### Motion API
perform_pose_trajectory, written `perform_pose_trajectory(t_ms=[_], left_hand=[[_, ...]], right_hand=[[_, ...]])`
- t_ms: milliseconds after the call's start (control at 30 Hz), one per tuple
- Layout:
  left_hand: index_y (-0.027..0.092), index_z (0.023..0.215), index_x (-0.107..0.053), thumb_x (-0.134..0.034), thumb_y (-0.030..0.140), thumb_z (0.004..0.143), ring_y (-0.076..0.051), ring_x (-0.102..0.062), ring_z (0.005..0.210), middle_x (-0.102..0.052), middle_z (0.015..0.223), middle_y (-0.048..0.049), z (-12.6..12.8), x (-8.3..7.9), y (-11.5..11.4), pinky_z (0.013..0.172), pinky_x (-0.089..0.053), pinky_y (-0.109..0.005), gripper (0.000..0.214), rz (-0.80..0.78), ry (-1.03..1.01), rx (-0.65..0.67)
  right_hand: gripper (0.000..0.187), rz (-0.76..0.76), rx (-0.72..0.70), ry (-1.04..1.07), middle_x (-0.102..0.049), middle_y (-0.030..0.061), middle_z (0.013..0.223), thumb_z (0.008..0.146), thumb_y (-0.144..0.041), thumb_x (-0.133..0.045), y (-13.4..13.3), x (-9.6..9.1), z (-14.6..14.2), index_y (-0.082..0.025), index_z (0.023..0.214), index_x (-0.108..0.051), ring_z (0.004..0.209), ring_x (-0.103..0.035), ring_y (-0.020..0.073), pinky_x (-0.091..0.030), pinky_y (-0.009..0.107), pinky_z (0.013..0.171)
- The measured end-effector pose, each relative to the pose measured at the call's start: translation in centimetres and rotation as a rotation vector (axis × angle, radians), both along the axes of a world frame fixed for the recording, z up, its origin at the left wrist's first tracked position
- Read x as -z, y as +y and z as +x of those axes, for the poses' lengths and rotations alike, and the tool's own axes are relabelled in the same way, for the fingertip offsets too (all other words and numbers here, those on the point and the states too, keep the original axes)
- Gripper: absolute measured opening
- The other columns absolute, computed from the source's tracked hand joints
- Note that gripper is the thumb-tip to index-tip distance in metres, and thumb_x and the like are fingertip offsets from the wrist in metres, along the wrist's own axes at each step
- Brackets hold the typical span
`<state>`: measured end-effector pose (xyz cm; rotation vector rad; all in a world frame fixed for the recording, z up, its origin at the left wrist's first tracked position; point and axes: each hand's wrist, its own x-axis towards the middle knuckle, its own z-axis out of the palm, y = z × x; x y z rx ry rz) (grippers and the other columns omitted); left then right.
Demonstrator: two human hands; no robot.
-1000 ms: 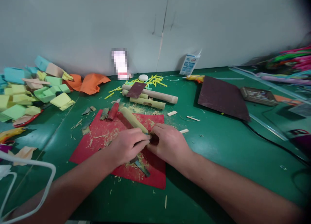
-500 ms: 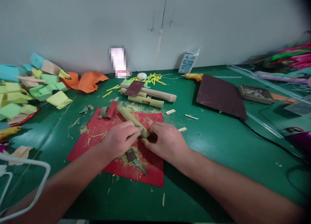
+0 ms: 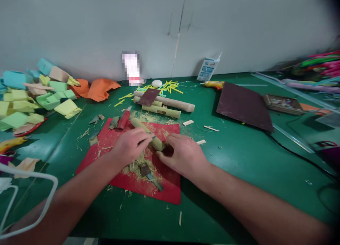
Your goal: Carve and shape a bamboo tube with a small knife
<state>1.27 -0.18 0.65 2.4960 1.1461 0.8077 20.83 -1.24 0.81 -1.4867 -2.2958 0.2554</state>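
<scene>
A short bamboo tube lies slanted over a red sheet that is strewn with shavings and dust. My right hand grips the tube's near end, fingers curled round it. Against the tube's left side, my left hand is closed in a pinch; a small dark bluish edge shows at its fingertips, too little to name. Below the hands lie a dark square scrap and a narrow grey-blue strip. A red-handled craft knife rests at the sheet's far edge.
Other bamboo tubes lie behind, one under a brown sandpaper piece. A large dark sandpaper sheet is at right, near a black cable. Folded paper pieces crowd the left. A white wire frame stands near left.
My left fingers have shifted slightly back to the left along the tube, showing more of it. My right hand keeps its grip. The whole view has moved a little.
</scene>
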Motion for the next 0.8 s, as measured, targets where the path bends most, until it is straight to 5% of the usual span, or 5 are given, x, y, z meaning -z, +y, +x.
perform_pose_trajectory(t_ms=[167,367,500,667,800], left_hand=[[0.016,0.103,-0.069,-0.047,0.027,0.096,-0.016,-0.062,0.077,-0.066,0.084,-0.0063,0.1,-0.1,0.0,0.068,-0.049,-0.027,0.025,-0.031,0.062,0.131],[0.015,0.098,-0.071,-0.053,0.026,0.093,-0.015,-0.064,0.078,-0.067,0.084,-0.0060,-0.9,-0.1,0.9,0.070,-0.050,-0.027,0.022,0.043,-0.011,-0.115],[0.017,0.104,-0.070,-0.050,0.026,0.095,-0.015,-0.064,0.079,-0.067,0.086,-0.0062,-0.6,-0.1,0.4,0.071,-0.051,-0.026,0.023,-0.053,0.046,0.087],[0.017,0.096,-0.072,-0.054,0.028,0.093,-0.016,-0.064,0.079,-0.068,0.085,-0.0055,-0.9,-0.2,0.8,0.072,-0.051,-0.027,0.021,0.011,-0.028,-0.146],[0.017,0.103,-0.070,-0.052,0.025,0.094,-0.015,-0.064,0.078,-0.068,0.086,-0.0058,-0.5,-0.3,0.3,0.069,-0.051,-0.026,0.022,-0.080,0.015,0.064]], right_hand=[[0.014,-0.006,-0.020,0.018,-0.054,0.0002,0.067,0.071,-0.029,-0.061,-0.1,0.0,0.1,-0.018,0.065,-0.053,0.061,-0.043,0.0127,-0.024,0.028,0.056],[0.022,-0.038,0.005,-0.005,-0.052,-0.0008,0.064,0.072,-0.034,-0.062,0.0,-0.3,0.1,-0.019,0.061,-0.050,0.057,-0.039,0.0115,-0.022,0.028,0.054],[0.016,-0.020,-0.015,0.006,-0.054,0.0000,0.067,0.071,-0.031,-0.062,-0.1,-0.1,0.1,-0.019,0.066,-0.054,0.060,-0.043,0.0125,-0.024,0.028,0.055],[0.022,-0.022,0.002,-0.011,-0.053,-0.0004,0.065,0.072,-0.035,-0.062,-0.2,-0.2,0.1,-0.019,0.061,-0.051,0.058,-0.042,0.0122,-0.023,0.028,0.054],[0.015,-0.017,-0.018,-0.002,-0.056,0.0004,0.068,0.071,-0.031,-0.062,-0.2,-0.3,0.1,-0.019,0.066,-0.055,0.061,-0.045,0.0130,-0.025,0.028,0.056]])
